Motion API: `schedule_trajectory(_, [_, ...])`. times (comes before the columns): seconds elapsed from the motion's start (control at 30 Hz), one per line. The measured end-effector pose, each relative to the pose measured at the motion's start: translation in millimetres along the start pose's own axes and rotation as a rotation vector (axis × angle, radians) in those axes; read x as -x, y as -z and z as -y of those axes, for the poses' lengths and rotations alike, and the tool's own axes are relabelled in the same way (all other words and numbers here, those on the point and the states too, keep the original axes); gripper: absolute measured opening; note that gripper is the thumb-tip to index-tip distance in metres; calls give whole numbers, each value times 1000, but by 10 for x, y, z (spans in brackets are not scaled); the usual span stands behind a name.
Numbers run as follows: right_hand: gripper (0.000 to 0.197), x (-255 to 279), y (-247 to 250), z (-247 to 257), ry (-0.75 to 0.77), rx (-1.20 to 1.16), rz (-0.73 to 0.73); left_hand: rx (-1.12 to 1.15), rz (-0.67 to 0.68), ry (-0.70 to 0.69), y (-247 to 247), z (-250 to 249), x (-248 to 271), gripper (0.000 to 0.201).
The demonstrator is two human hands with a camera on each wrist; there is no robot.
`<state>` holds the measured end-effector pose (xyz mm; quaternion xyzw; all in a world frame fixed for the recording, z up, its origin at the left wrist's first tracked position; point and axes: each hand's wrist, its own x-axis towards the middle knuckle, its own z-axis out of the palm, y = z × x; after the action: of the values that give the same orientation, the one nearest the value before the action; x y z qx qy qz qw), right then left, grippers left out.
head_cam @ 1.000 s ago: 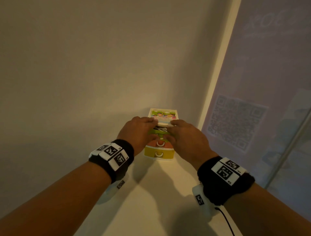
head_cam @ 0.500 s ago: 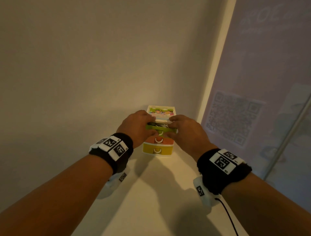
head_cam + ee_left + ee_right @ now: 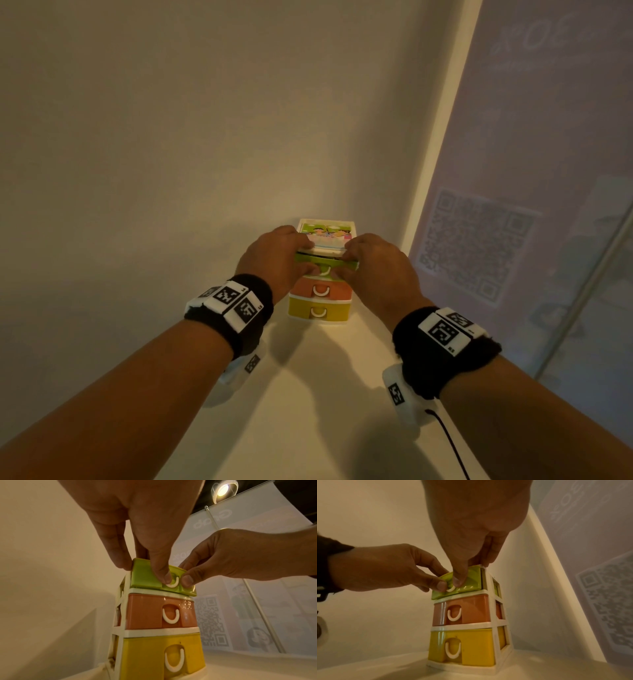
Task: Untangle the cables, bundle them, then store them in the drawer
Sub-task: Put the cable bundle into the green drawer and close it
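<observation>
A small white-framed drawer unit (image 3: 322, 236) stands on a pale shelf (image 3: 308, 411), pushed into the far corner where a cream wall (image 3: 171, 137) meets a translucent banner printed with a QR code (image 3: 476, 240). It holds three drawers stacked one above another: a green top drawer (image 3: 145, 577), an orange middle drawer (image 3: 145, 611) and a yellow bottom drawer (image 3: 145, 654), each with a white U-shaped handle.

Both hands are on the green top drawer, which juts a little out of the frame toward the near side while the two below sit flush. The left hand (image 3: 274, 260) pinches it — thumb on the front face just left of the handle, the other fingers curled over the drawer's top left edge. The right hand (image 3: 376, 270) mirrors this from the right side, its thumb pressed on the front beside the handle and its fingers curled over the top right edge and the frame. The two thumbs lie just beside each other, the handle between them.

The cables cannot be made out in any view — the drawer's narrow opening shows only a dark gap under the fingers.

A lit ceiling lamp (image 3: 223, 490) shines above the banner in the left wrist view.
</observation>
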<state>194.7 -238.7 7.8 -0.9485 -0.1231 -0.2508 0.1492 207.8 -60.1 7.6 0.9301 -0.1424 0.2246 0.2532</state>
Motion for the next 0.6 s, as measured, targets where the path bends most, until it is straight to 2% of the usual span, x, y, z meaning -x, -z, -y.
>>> schedule_trajectory(0.2, [35,-21,-25,49,-56,-62,-81,-23,-33,0,-25,4,-73,38])
schedule_trajectory(0.6, [28,45,-89,96,41,115,-64,-45,-57,-58,-79,-25,9,32])
